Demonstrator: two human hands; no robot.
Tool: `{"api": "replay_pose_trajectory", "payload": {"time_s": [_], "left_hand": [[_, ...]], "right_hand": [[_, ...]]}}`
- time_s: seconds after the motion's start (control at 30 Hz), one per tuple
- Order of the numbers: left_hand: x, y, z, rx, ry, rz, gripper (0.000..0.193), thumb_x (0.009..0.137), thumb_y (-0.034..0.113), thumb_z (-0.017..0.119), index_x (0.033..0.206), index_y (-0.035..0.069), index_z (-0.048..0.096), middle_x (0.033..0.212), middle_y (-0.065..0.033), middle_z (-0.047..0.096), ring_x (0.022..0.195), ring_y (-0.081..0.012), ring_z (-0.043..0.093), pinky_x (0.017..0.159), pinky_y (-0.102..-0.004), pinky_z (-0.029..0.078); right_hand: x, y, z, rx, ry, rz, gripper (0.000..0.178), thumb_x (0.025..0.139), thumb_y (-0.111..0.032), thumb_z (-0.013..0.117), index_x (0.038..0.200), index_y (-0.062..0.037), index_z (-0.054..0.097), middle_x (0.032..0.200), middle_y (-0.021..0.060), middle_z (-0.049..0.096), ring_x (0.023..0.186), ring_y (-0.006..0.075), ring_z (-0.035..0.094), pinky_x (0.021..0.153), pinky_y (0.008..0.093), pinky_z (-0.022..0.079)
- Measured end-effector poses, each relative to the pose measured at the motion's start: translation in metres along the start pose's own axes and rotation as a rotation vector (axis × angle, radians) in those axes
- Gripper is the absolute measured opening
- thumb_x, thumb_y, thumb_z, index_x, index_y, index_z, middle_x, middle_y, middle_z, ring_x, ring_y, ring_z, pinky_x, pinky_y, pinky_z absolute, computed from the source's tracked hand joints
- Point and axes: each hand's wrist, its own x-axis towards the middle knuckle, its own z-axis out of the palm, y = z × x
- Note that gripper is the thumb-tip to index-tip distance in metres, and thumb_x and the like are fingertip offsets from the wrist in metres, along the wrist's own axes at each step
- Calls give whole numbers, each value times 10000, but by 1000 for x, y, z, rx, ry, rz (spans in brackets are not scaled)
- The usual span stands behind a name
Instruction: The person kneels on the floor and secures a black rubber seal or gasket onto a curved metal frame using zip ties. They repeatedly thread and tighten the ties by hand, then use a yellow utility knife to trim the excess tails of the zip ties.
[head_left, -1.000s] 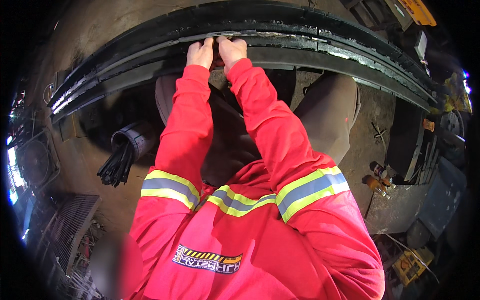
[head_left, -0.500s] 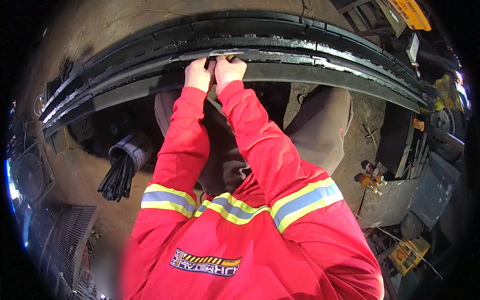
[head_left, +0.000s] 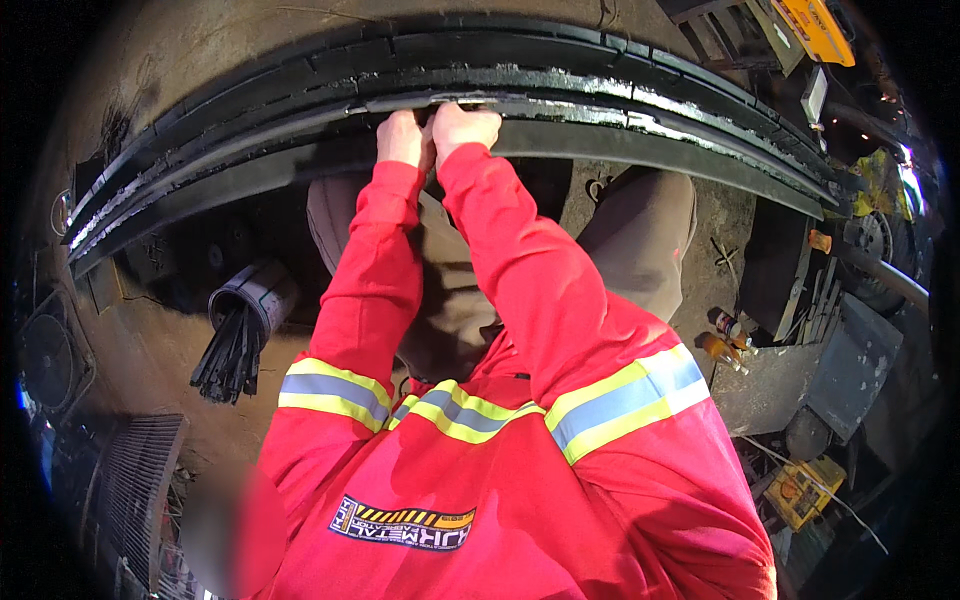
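Note:
A long black ridged panel (head_left: 540,140) spans the far side in front of me, above my knees. Along its middle runs a thin dark strip (head_left: 380,104). My left hand (head_left: 400,138) is closed at the strip, its fingertips hidden behind the knuckles. Right beside it, my right hand (head_left: 466,127) curls over the same strip, also closed, with the thumb side toward the left hand. Between the two hands there is almost no gap. Both hands rest close to the panel's near ridge.
Left of my legs, a bucket (head_left: 268,290) lies tipped with dark strips (head_left: 228,352) sticking out. At right are bottles (head_left: 722,348), metal sheets (head_left: 850,365), a wheel (head_left: 872,240) and a yellow box (head_left: 803,492). A ribbed grille (head_left: 140,480) stands at lower left.
The view has shifted slightly, so the panel and surroundings sit a little further left and up. Both hands sit slightly further right along the strip and remain closed; the shiny glint there has dimmed.

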Motion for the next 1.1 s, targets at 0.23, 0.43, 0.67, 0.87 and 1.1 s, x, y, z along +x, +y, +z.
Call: {"api": "replay_pose_trajectory", "payload": {"time_s": [0.23, 0.43, 0.67, 0.87, 1.1], "left_hand": [[0, -2, -9, 35, -50, 19, 421, 804, 415, 600, 850, 2, 665, 845, -265, 630, 861, -439, 606, 716, -470, 479], [-8, 2, 1, -49, 67, 66, 406, 803, 400, 615, 774, -4, 629, 800, -268, 606, 812, -453, 591, 684, -480, 469], [-10, 2, -1, -160, 64, 59, 389, 806, 384, 602, 843, 1, 660, 852, -260, 617, 844, -428, 600, 723, -452, 488], [-9, 6, -5, -115, 25, 53, 379, 821, 381, 589, 899, 20, 670, 877, -246, 627, 865, -420, 604, 741, -436, 495], [-9, 4, -5, -131, 3, 40, 359, 863, 329, 557, 922, -15, 642, 805, -222, 635, 731, -283, 623, 705, -364, 473]], "right_hand": [[-9, -12, -1, -11, 13, 69, 216, 735, -84, 631, 883, 65, 676, 907, 224, 686, 810, 291, 681, 733, 379, 520], [5, 17, 8, 524, -191, 76, 157, 792, 2, 596, 944, 15, 635, 905, 108, 662, 763, 203, 627, 688, 347, 523], [-2, 9, -14, 425, -353, 127, 230, 802, -88, 621, 1014, 1, 603, 946, 108, 649, 784, 193, 603, 704, 342, 502], [2, 12, -14, 248, -315, 49, 310, 799, -167, 621, 1050, 14, 615, 967, 122, 656, 818, 194, 596, 730, 347, 486], [0, 9, -20, 228, -360, 12, 311, 808, -185, 600, 1050, 10, 613, 943, 130, 656, 777, 215, 615, 672, 359, 506]]}}
